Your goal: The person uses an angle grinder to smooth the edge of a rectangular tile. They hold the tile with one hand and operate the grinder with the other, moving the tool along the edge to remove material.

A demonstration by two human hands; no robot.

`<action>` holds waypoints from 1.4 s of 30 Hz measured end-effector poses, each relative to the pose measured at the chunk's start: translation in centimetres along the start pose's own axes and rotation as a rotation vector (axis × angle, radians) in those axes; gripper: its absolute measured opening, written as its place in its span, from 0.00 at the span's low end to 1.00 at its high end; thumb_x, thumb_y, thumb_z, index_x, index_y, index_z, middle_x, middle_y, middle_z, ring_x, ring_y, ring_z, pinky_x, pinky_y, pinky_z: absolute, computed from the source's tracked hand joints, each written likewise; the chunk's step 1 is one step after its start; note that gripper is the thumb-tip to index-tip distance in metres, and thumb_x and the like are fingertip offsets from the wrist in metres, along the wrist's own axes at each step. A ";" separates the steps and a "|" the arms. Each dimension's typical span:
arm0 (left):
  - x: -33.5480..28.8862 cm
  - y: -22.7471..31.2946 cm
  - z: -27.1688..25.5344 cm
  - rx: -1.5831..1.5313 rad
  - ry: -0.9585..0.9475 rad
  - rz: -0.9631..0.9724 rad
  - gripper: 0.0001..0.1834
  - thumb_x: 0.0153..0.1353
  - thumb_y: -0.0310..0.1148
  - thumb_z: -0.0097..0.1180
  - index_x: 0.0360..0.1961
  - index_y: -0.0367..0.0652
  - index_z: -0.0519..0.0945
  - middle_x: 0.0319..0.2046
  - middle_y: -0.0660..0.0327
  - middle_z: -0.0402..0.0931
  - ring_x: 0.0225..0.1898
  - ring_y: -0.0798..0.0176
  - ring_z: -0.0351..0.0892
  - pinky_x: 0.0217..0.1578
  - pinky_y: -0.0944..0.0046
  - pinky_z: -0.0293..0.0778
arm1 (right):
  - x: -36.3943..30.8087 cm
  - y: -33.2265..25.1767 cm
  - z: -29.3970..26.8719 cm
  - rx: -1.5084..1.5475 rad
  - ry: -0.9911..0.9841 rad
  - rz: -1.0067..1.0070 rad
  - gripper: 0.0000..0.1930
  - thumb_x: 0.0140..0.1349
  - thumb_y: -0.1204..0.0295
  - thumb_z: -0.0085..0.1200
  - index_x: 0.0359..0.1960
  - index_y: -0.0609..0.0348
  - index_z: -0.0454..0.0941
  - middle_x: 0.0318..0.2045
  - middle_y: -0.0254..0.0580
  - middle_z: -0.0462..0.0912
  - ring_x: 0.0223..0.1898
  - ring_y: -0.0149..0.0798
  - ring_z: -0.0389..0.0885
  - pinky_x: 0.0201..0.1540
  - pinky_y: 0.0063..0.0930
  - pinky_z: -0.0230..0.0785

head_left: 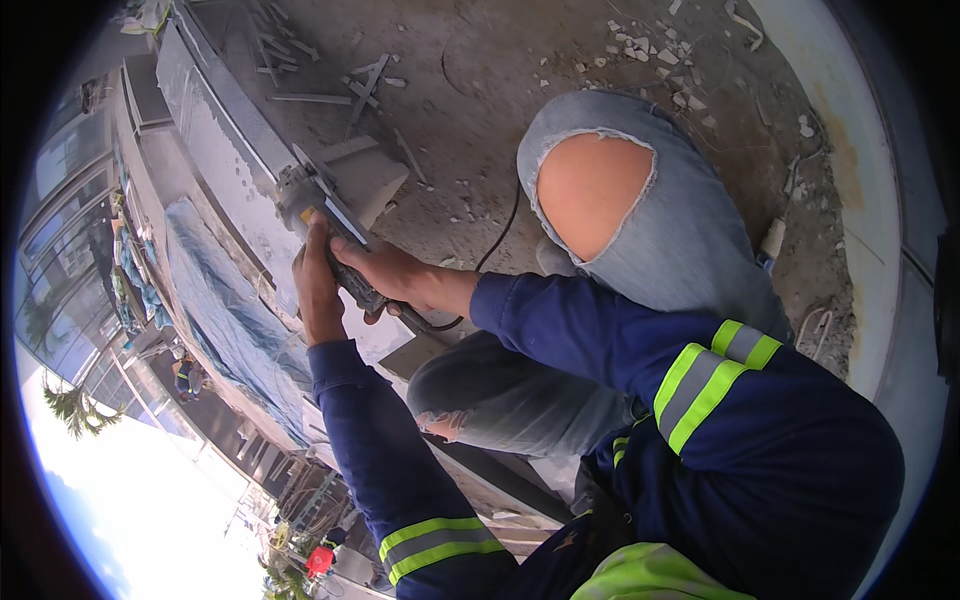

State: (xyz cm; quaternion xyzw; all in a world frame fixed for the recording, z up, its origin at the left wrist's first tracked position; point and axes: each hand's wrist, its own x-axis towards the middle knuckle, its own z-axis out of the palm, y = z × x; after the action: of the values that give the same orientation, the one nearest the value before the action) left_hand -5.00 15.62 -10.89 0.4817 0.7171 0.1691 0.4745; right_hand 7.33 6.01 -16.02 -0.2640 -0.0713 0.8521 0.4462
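Note:
Both of my hands are closed on an angle grinder (292,192) with a grey metal head and a dark body. My left hand (318,275) wraps it just behind the head, its thumb lying along the top. Farther back on the body, my right hand (390,268) grips from the right side. The grinder's head rests at or just over the long edge of a pale grey slab (222,165); its disc is hard to make out. A black cable (508,225) runs from the rear of the tool and curves up past my knee.
Broken chips (645,48) and thin offcut strips (310,97) litter the dusty floor. A blue plastic sheet (215,290) lies along the left beside the slab. A white curved wall (850,190) stands on the right. Another person (185,375) is far off at left.

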 end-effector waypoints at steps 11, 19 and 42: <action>2.1 0.4 -0.4 0.068 0.046 -0.040 0.35 0.73 0.57 0.64 0.56 0.28 0.85 0.42 0.57 0.85 0.41 0.64 0.83 0.41 0.62 0.78 | 3.2 0.1 -0.2 -0.015 0.018 -0.014 0.40 0.79 0.34 0.42 0.53 0.67 0.79 0.30 0.43 0.85 0.21 0.38 0.89 0.13 0.27 0.64; 1.8 0.9 -0.1 0.004 0.049 -0.035 0.35 0.72 0.57 0.66 0.57 0.29 0.85 0.42 0.58 0.85 0.41 0.65 0.83 0.41 0.63 0.78 | 2.5 -0.7 -0.1 -0.006 0.003 0.020 0.36 0.80 0.34 0.42 0.52 0.61 0.79 0.31 0.40 0.86 0.21 0.36 0.89 0.12 0.23 0.62; 2.8 0.5 -0.7 -0.002 0.032 -0.109 0.38 0.73 0.59 0.64 0.62 0.29 0.83 0.48 0.56 0.85 0.45 0.64 0.85 0.44 0.63 0.80 | 3.7 -0.3 -0.1 -0.037 0.047 0.041 0.36 0.80 0.36 0.42 0.51 0.64 0.80 0.31 0.41 0.86 0.22 0.38 0.90 0.13 0.24 0.66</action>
State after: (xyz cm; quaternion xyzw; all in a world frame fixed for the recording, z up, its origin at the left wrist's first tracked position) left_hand -5.53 18.37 -11.63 0.4388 0.7496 0.1513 0.4718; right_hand 5.89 9.14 -17.40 -0.2934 -0.0714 0.8533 0.4251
